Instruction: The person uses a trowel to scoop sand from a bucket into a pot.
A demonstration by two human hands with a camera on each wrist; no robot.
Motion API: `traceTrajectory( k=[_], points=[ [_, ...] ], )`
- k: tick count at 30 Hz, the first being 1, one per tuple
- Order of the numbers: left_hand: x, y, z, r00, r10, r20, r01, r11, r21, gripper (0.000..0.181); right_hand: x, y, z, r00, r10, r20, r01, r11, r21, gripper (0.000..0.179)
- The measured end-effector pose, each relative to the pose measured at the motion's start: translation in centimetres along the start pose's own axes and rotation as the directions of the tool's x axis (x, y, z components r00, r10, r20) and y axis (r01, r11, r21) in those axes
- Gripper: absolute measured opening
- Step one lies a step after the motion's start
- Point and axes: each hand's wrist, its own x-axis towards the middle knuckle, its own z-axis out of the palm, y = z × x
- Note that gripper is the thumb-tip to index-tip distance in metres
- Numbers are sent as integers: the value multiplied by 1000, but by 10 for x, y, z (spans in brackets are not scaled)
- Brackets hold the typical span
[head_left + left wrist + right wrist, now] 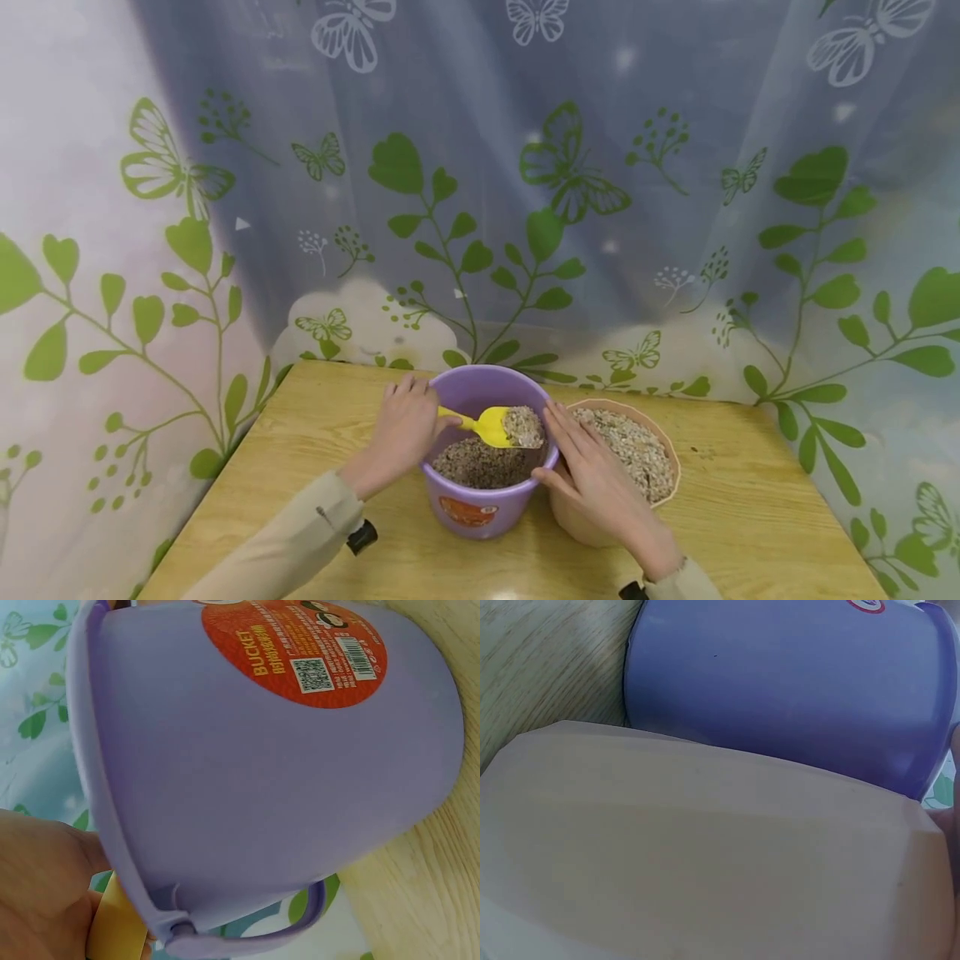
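A purple bucket [517,510] stands on the table with brownish granular material [480,463] inside. Over its opening, my left hand [405,429] grips the handle of a yellow scoop [491,427], whose blade carries a heap of pale grit. In the left wrist view the yellow handle [120,922] shows beside that hand, close to the bucket rim. My right hand [600,479] lies with fingers extended at the bucket's right rim, across the near side of a pinkish-tan pot [573,521]. Pale coarse grit [641,454] fills this pot. The right wrist view shows mostly the pot's side [705,862].
Both containers stand side by side on a wooden table [300,433]. Behind it hangs a curtain [480,250] printed with butterflies and leaves. The bucket's handle [277,937] hangs out at its side. A red label [467,511] faces me.
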Motion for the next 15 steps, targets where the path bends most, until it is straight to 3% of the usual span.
traceTrajectory(
  k=[9, 15],
  points=[
    [-5, -7, -17, 999, -33, -5, 32, 999, -41, 43, -1, 0, 0, 1000, -5, 13, 6, 999, -54, 82],
    [-5, -13, -25, 1000, -22, -7, 22, 999, -32, 44, 0, 1, 1, 1000, -14, 16, 15, 997, -75, 82]
  ],
)
